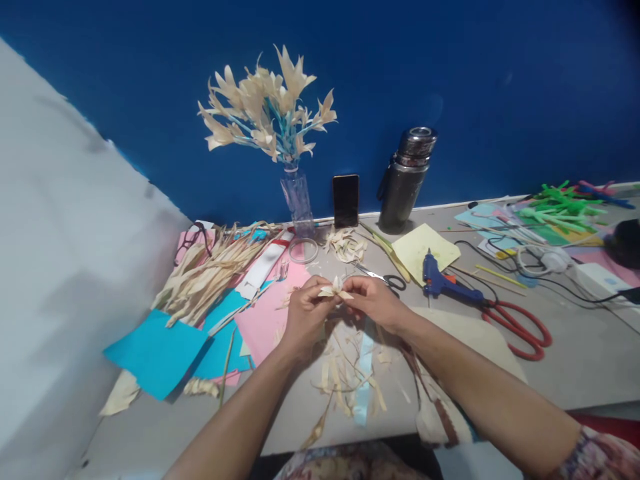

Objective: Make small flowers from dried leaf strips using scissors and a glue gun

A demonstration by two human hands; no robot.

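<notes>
Between my two hands, above the middle of the table, is a small cream husk flower (336,289) with pointed petals. My left hand (311,312) pinches it from the left, fingers closed. From the right, my right hand (371,301) has its fingertips closed on the petals. Below the hands lie cream husk scraps (337,380) and a light blue strip (365,380). Small scissors (395,283) with black handles rest just behind my right hand. A clear bottle (298,200) at the back holds a bunch of similar husk flowers (270,100) on blue stems.
Left are dried husks (205,273), pink paper (260,320) and blue sheets (155,353). A phone (346,200) and a flask (406,183) stand by the wall. On the right lie a blue glue gun (450,285), red-handled scissors (520,330), cables and green pipe cleaners (563,208).
</notes>
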